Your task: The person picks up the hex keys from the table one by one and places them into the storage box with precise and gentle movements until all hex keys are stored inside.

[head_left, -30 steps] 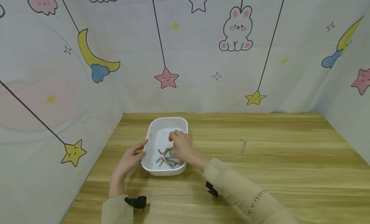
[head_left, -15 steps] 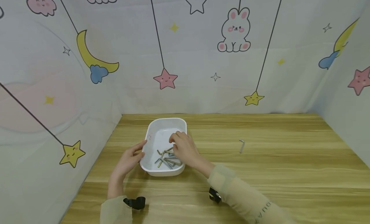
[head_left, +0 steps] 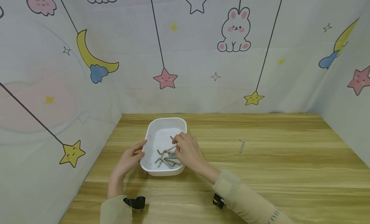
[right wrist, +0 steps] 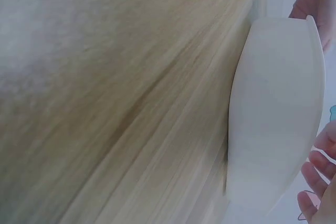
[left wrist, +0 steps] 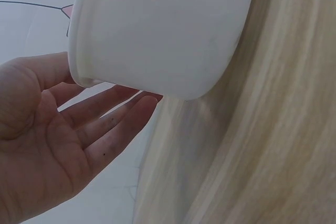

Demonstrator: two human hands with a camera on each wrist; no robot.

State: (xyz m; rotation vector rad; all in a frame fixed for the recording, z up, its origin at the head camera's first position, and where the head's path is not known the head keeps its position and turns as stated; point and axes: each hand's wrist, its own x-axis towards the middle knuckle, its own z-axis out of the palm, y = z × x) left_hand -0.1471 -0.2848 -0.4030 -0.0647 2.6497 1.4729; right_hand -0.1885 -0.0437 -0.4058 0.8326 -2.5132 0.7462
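A white plastic tray point(head_left: 163, 173) stands on the table, with several silver and brass-coloured hex keys point(head_left: 167, 158) piled in its near half. Over its right side, my right hand point(head_left: 189, 150) pinches a hex key point(head_left: 171, 137), whose short end pokes out past the fingertips; the rest is hidden. In the right wrist view, the right hand point(right wrist: 321, 174) is partly visible above the rim. My left hand point(head_left: 128, 159) touches the tray's left side. The left wrist view shows the left hand point(left wrist: 68, 129) with its fingers stretched along the outer wall.
One silver hex key point(head_left: 242, 146) lies by itself on the wooden table point(head_left: 277, 159), right of the tray. A white cloth wall point(head_left: 196, 99) with cartoon prints closes off the back, and similar cloth rises at both sides.
My right hand has drawn slightly to the right, and the end of a hex key now shows at its fingertips. The left hand and the tray hold their place.
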